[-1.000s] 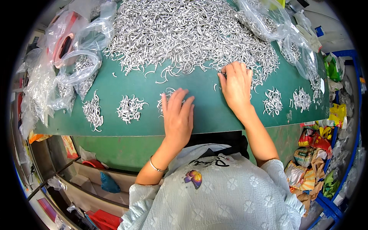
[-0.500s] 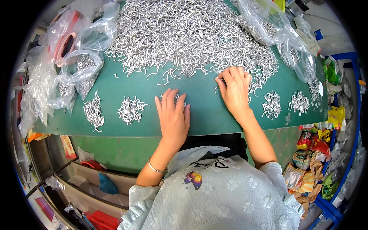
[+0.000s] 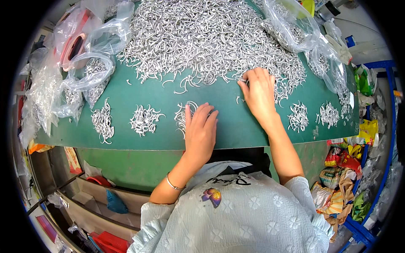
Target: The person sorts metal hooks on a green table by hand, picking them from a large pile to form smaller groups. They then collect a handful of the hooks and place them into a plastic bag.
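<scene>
A large heap of small curved silvery metal pieces [image 3: 198, 38] covers the far part of the green table [image 3: 147, 92]. At its lower right edge is my right hand [image 3: 259, 95], fingers bent together over the pieces and thumb near them. The fingertips are partly hidden, so what they hold cannot be made out. My left hand [image 3: 201, 135] is open near the table's front edge, fingers apart. It lies over the right side of a small pile of the same pieces [image 3: 181, 116] and partly covers it. One or two loose pieces [image 3: 238, 99] lie just left of my right wrist.
Two small piles [image 3: 102, 122] [image 3: 144, 120] sit left of my left hand, and two more [image 3: 298, 117] [image 3: 328, 114] at the right. Clear plastic bags with pieces [image 3: 95, 80] [image 3: 291, 29] flank the heap. A blue rack with packages [image 3: 337, 181] stands at right.
My left hand has moved right and slightly nearer me, uncovering much of the small pile. My right hand has shifted slightly farther away, still at the heap's edge.
</scene>
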`<state>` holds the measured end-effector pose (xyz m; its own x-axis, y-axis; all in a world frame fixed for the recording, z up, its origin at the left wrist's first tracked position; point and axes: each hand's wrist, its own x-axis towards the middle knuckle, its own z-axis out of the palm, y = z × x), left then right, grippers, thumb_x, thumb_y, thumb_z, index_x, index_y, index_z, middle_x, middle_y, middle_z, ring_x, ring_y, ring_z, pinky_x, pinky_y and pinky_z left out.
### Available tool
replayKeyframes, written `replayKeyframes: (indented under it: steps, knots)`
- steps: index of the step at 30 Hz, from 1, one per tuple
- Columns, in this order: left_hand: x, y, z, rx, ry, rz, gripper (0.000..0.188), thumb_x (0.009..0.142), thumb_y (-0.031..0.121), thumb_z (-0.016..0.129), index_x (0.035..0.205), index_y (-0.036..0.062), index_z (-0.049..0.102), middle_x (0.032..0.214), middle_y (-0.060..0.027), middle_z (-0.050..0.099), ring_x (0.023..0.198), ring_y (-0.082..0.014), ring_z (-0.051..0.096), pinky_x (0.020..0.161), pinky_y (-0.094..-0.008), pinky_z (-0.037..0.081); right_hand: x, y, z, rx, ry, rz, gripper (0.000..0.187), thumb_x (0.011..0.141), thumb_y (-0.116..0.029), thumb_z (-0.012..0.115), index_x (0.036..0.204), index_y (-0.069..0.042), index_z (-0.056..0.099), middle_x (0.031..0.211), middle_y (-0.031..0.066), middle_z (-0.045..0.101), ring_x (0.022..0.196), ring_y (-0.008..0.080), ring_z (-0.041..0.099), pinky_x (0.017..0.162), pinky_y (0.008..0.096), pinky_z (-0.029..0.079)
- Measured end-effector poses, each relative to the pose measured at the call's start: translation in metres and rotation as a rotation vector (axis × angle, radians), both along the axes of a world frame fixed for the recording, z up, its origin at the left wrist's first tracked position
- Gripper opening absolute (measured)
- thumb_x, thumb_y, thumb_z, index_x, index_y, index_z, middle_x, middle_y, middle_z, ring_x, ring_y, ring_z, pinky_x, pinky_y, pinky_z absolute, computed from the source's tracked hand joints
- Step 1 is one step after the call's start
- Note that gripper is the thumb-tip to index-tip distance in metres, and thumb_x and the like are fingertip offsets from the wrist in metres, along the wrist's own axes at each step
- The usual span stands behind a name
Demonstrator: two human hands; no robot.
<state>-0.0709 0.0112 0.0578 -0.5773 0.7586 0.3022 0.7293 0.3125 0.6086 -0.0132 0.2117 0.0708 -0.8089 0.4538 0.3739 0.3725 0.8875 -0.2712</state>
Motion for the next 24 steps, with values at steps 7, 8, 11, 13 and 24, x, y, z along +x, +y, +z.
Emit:
replayKeyframes:
  steps: [7,8,11,13,24]
  knots:
    - [-0.005,-0.006,-0.005,0.014,0.044,0.015,0.023,0.082,-0.004,0.063,0.104,0.0008,0.063,0.109,-0.0114,0.056,0.115,-0.0313,0.055,0.108,-0.065,0.027,0.014,0.007,0.005,-0.291,0.0,0.049,0.013,0.078,-0.011,0.074,0.086,-0.008,0.065,0.093,0.0061,0.058,0.093,0.0247,0.051,0.081,0.0392,0.035]
    - [-0.004,-0.006,-0.006,0.024,0.04,0.013,0.024,0.081,-0.004,0.063,0.104,0.0009,0.062,0.11,-0.0114,0.056,0.115,-0.0314,0.055,0.108,-0.0652,0.027,0.014,0.006,0.003,-0.25,0.019,0.075,0.014,0.078,-0.012,0.074,0.087,-0.008,0.065,0.092,0.0059,0.057,0.093,0.0248,0.051,0.081,0.0391,0.035]
    - [-0.003,-0.004,-0.004,0.038,0.042,0.019,0.025,0.081,-0.004,0.064,0.105,0.001,0.062,0.111,-0.0116,0.056,0.116,-0.0316,0.055,0.109,-0.0653,0.026,0.007,0.001,-0.004,-0.097,0.041,0.149,0.019,0.077,-0.013,0.074,0.093,-0.008,0.064,0.091,0.0049,0.056,0.092,0.0251,0.052,0.08,0.039,0.035]
    - [-0.003,-0.004,-0.004,0.031,0.049,0.011,0.025,0.081,-0.004,0.065,0.105,0.001,0.063,0.112,-0.0118,0.056,0.117,-0.0317,0.055,0.109,-0.0654,0.026,0.005,0.001,-0.005,-0.078,0.016,0.143,0.019,0.077,-0.012,0.074,0.093,-0.008,0.064,0.089,0.0051,0.055,0.092,0.0254,0.052,0.08,0.0391,0.036]
    - [-0.005,-0.004,-0.005,0.086,-0.003,0.104,0.037,0.084,-0.004,0.064,0.119,0.0058,0.06,0.118,-0.0105,0.059,0.116,-0.031,0.056,0.112,-0.0632,0.021,0.004,-0.015,0.003,-0.296,0.169,0.171,0.009,0.08,-0.006,0.07,0.088,-0.006,0.065,0.085,0.0062,0.061,0.086,0.0255,0.056,0.079,0.0379,0.038]
